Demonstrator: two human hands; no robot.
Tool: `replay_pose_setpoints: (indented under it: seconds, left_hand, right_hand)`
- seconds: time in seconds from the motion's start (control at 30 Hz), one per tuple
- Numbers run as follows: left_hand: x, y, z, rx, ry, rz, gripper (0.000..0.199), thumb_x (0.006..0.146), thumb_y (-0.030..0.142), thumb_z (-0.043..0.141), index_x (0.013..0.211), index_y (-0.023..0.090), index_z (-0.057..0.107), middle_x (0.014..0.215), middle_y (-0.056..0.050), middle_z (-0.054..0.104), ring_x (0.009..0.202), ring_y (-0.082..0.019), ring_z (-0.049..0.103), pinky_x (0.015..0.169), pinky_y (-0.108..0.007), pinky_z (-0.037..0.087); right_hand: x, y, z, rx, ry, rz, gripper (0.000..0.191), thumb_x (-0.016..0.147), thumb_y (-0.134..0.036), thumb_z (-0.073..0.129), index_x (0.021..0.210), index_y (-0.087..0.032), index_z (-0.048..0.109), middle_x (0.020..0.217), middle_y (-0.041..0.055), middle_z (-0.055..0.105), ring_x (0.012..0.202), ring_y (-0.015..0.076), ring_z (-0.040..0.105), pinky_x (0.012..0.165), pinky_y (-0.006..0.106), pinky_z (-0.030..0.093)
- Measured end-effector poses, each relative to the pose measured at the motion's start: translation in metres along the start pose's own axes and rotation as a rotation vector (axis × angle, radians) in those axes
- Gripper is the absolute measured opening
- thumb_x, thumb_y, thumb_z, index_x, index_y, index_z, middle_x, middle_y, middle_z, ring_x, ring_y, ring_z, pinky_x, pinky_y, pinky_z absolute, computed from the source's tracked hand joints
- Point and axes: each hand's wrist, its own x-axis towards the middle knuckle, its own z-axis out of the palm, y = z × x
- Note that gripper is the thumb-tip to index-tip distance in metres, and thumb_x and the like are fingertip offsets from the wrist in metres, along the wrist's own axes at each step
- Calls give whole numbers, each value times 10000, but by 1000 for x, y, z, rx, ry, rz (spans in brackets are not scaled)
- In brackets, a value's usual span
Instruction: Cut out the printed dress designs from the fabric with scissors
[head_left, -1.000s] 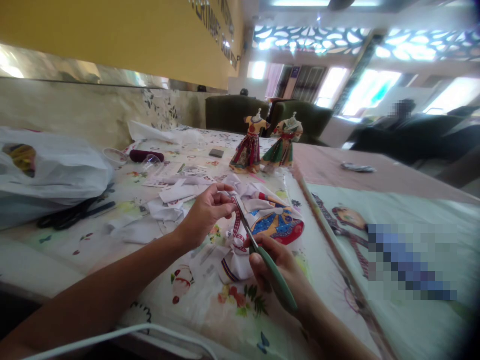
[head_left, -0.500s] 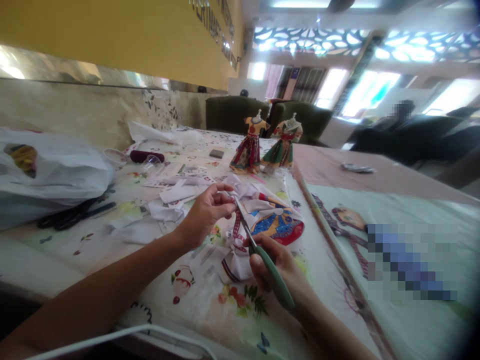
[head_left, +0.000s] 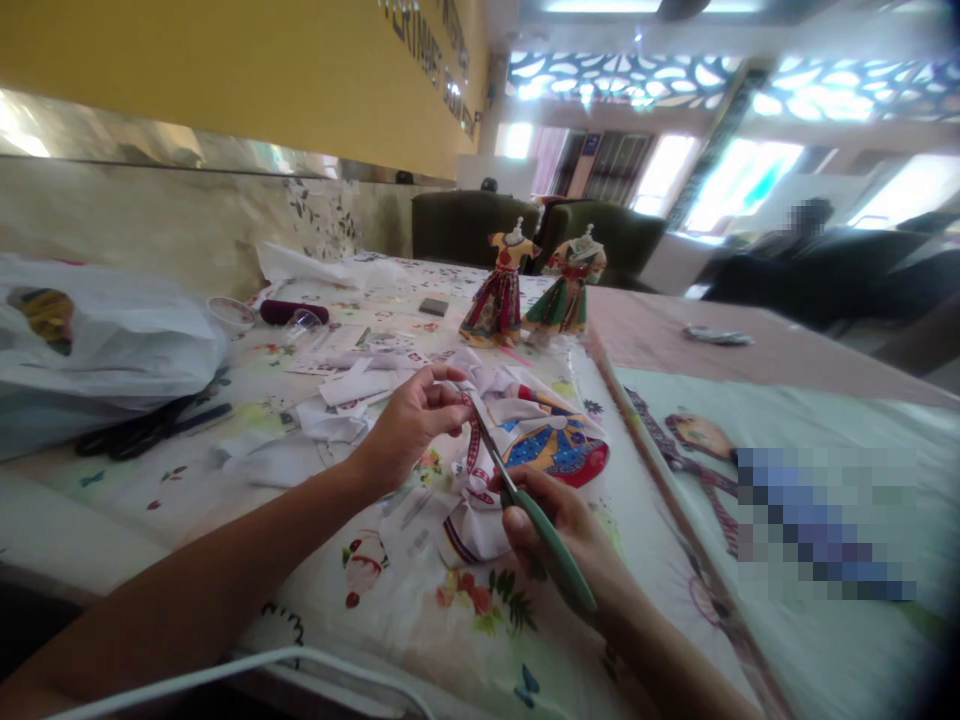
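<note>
Green-handled scissors (head_left: 551,550) are held in my right hand (head_left: 559,525), their blades pointing up and left to the fingertips of my left hand (head_left: 420,415). My left hand pinches the end of a red and white patterned strip (head_left: 474,448), which hangs down beside the blades. Whether the blades are parted is hard to tell. Under and behind the hands lies white fabric with a blue, yellow and red printed piece (head_left: 555,445). A white piece with a dark striped edge (head_left: 459,540) rests nearer to me.
Two small dresses on stands (head_left: 501,290) are upright at the back. White scraps (head_left: 334,420) lie left of my hands. A white plastic bag (head_left: 112,335), black scissors (head_left: 135,430) and a dark red case (head_left: 294,313) are further left. A white cable (head_left: 300,655) crosses the front.
My right hand and the scissors have shifted very slightly right and down. My left hand stays in nearly the same place, still pinching the strip.
</note>
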Motion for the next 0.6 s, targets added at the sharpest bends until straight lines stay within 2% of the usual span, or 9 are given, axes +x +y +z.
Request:
replay_pose_setpoints:
  seconds: [0.6]
  left_hand:
    - [1,0,-2,8,-27,-13,399,678,192,777,1034,163,598,726,31,622,650,-90,516,649,-232,424]
  right_hand:
    - [-2,-4,3,-4,10,20,564,690,-687,777,861,-184,586,479,-96,459,377,64,398,367,175,301]
